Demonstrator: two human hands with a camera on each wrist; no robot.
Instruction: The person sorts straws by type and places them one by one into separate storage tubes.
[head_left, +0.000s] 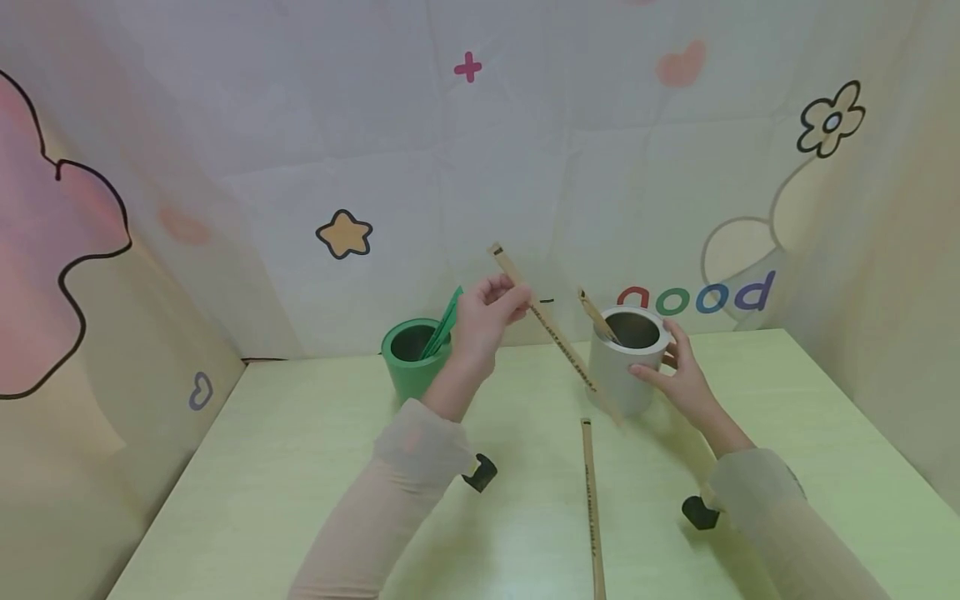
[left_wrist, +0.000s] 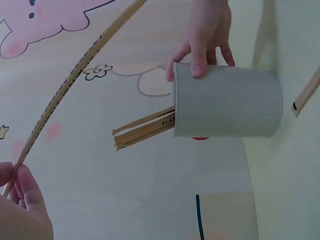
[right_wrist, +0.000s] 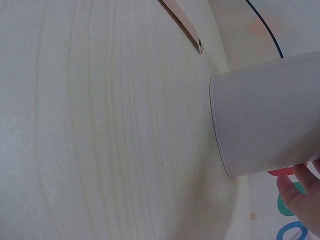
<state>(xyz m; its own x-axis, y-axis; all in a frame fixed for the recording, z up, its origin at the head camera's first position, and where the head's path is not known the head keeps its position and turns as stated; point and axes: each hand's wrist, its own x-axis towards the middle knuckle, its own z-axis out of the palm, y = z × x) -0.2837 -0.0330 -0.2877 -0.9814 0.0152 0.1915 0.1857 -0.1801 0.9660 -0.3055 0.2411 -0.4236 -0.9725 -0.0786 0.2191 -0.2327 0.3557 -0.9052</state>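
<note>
My left hand pinches a long, narrow tan stick with dark printed lettering near its upper end. The stick slants down to the right, its lower end in front of a light grey cup. My right hand grips that cup at its right side, thumb on the front wall near the rim. Similar tan sticks lean out of the cup's mouth. Another tan stick lies on the table. Behind my left hand stands a green cup holding green sticks, partly hidden by the wrist.
The pale wood-look table ends at a printed cloth backdrop, with cloth on both sides too. Black camera pieces hang below the sleeves, close above the table.
</note>
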